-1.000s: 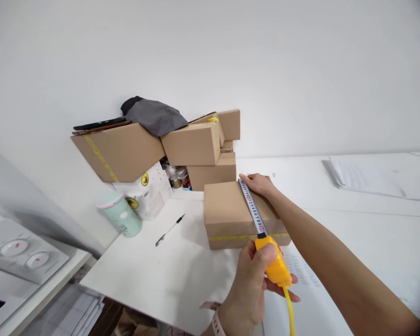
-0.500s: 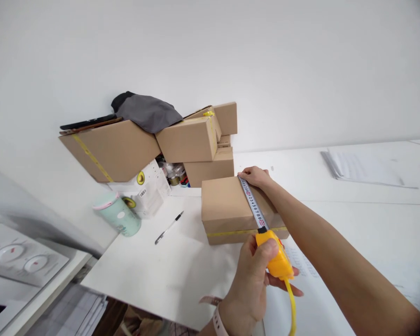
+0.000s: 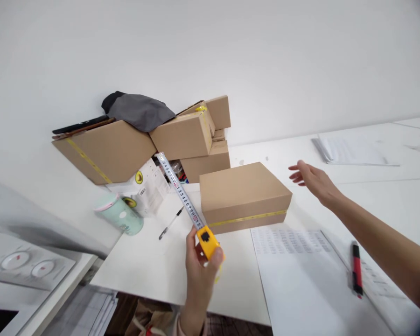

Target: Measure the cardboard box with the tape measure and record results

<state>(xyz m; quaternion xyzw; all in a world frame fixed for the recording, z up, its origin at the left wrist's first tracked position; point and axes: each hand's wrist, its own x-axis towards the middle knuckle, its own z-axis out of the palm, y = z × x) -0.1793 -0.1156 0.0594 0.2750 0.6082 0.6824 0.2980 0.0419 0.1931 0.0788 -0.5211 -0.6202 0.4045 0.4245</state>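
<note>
Left hand [image 3: 200,275] grasping a yellow tape measure [image 3: 210,245], thumb and fingers closed round the case; steel blade [image 3: 186,200] pulled out, slanting far-left, printed numbers up. Tape measure is over the near part of the white table [image 3: 143,280], just left of and nearer than a closed cardboard box [image 3: 243,189] with a yellow tape strip along its near side — can't tell if blade touches anything. Right hand [image 3: 315,181] released, fingers loosely extended, nothing in grip, off to the right of the box and apart from it. Black-capped pen [image 3: 171,224] on the table left of the blade. Printed sheet [image 3: 297,284] near right, in front of the box; red-and-black marker [image 3: 357,270] at right, below the right forearm. Far right, paper stack [image 3: 353,150]. Left side: mint-green tumbler [image 3: 124,215], tilted in view, beside a white carton with avocado pictures [image 3: 152,184]; larger cardboard box [image 3: 108,149] above that carton, grey cloth [image 3: 140,112] draped over the piled boxes. Far left — white appliance with two dials [image 3: 28,263].
</note>
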